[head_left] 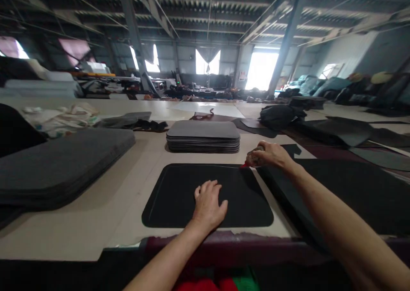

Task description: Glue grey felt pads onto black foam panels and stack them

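A black rounded-corner sheet (179, 197) lies flat on the pale table in front of me. My left hand (209, 203) rests on its middle, palm down and fingers spread. At the sheet's far right corner, my right hand (264, 154) is closed around a squeeze bottle with a red nozzle (246, 164). Most of the bottle is hidden by the fingers. The nozzle points down at the sheet's edge, and a thin pale line runs along the far and left edges. Just beyond the sheet stands a neat stack of grey rounded sheets (203, 131).
A thick pile of dark grey sheets (60, 163) takes up the left of the table (118, 197). On the right lie large black sheets (352, 193), close to my right forearm. A dark bundle (278, 116) and crumpled pale cloth (64, 118) sit farther back.
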`<control>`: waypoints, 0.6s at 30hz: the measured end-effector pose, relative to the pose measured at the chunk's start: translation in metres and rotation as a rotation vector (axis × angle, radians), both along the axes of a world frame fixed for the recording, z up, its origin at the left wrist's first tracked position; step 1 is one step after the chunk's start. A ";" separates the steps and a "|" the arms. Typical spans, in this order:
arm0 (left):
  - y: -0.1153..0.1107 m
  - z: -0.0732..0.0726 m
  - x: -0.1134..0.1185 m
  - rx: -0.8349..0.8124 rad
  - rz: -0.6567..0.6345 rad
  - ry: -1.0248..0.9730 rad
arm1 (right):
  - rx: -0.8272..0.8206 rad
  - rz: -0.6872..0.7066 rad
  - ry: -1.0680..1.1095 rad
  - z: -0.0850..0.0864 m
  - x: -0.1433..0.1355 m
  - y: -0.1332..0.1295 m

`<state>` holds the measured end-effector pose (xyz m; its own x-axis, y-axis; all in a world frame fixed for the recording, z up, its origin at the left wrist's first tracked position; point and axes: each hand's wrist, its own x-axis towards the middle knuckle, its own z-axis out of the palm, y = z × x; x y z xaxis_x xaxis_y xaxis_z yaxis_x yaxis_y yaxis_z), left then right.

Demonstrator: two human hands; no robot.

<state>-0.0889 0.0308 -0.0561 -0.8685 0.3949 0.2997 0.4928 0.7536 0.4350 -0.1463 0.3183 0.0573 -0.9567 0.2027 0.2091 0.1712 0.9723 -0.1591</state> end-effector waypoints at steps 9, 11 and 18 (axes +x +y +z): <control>-0.016 0.027 -0.013 -0.294 -0.198 -0.155 | 0.031 -0.042 -0.017 0.001 0.008 0.012; -0.029 0.037 -0.026 -0.324 -0.283 -0.172 | 0.035 -0.051 -0.018 0.001 0.008 0.013; -0.061 0.057 -0.072 -0.485 -0.218 -0.218 | 0.029 -0.085 -0.038 0.004 0.013 0.019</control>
<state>-0.1607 -0.0302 0.0007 -0.7728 0.6197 -0.1369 0.5972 0.7831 0.1736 -0.1331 0.3371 0.0610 -0.9436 0.2781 0.1799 0.2589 0.9580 -0.1231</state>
